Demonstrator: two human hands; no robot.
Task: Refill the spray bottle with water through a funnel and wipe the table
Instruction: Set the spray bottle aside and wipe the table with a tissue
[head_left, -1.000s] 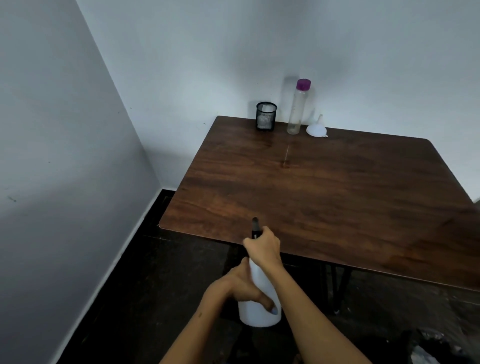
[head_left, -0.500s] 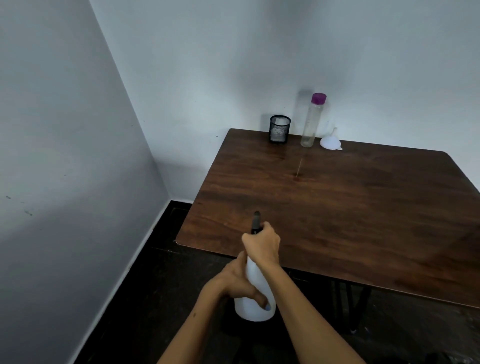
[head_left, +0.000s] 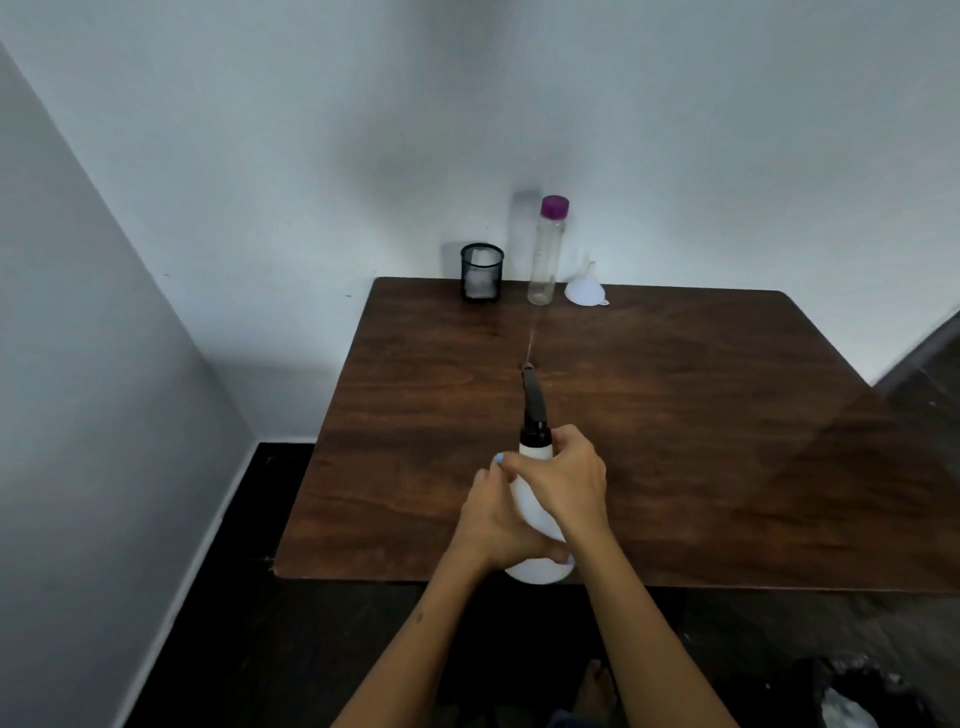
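Room dim, cool grey cast overall. Light soft, apparently from above and behind camera — clear bottle (head_left: 545, 254) throws upright shadow on wall toward 11 o'clock; mesh cup (head_left: 481, 272) leaves fainter one toward 9 o'clock. Broad dull sheen across table (head_left: 727, 415) toward 3 o'clock, no hard glare. Floor toward 6 o'clock nearly black, detail lost. Wide-angle stretch — wall corner leans toward 7 o'clock. Focus soft throughout, grain in dark areas; right frame edge smeared.
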